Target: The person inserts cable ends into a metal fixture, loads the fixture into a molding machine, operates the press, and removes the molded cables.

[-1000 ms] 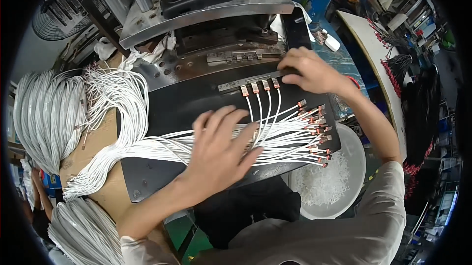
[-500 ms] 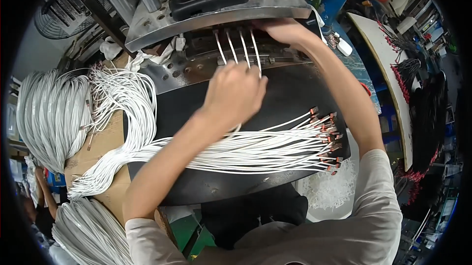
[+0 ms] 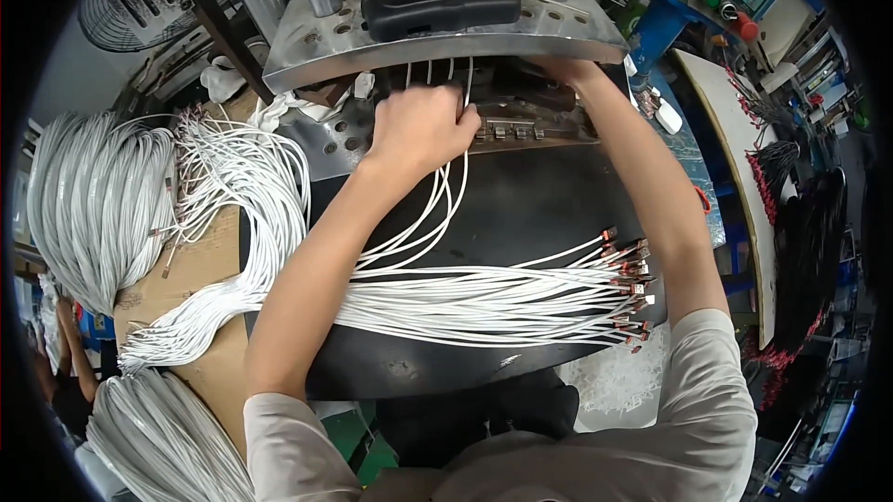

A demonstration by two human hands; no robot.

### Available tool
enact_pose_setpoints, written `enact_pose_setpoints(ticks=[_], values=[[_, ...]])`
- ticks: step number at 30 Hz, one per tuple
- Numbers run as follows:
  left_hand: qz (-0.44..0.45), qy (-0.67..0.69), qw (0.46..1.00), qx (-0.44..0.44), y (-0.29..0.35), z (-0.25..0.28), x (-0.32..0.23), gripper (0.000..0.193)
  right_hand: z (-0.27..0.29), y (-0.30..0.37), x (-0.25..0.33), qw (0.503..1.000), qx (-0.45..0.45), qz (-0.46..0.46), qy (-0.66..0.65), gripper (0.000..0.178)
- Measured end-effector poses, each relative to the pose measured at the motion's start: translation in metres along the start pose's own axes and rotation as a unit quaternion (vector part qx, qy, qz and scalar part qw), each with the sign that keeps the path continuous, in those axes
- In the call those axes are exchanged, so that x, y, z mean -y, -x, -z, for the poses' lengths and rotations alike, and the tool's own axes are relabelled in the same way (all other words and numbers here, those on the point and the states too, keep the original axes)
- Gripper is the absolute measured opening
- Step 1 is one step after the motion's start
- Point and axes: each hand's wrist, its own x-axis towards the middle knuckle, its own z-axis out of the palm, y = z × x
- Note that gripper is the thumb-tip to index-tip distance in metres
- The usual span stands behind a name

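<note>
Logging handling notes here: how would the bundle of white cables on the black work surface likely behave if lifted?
The bundle of white cables would probably flop, given its loose curves at the left. It may also splay, since its connector ends lie spread out.

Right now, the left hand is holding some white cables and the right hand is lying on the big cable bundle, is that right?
Not quite: the right hand isn't on the big cable bundle. The head view shows it reaching under the metal plate, fingers hidden. The left hand is holding some white cables.
</note>
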Motion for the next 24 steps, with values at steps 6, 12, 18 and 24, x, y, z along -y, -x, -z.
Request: enact_pose_setpoints(ticks=[6,12,18,24], values=[[-0.059,-0.066,0.991,-0.1,0.022,0.034,-0.012,0.037,0.053,0.012,0.093,0.96,0.156,-0.154,-0.175,0.034],[-0.018,0.615,0.787,0.049,0.201,0.094,-0.058,0.049,0.159,0.17,0.204,0.548,0.43,0.094,-0.711,0.052],[0.358,0.701,0.595,0.165,0.395,0.033,-0.039,0.053,0.116,0.411,0.266,0.505,0.245,-0.487,-0.669,0.057],[0.485,0.664,0.557,-0.116,0.408,-0.019,-0.034,0.026,0.071,0.41,0.277,0.403,-0.14,-0.582,-0.693,0.055]])
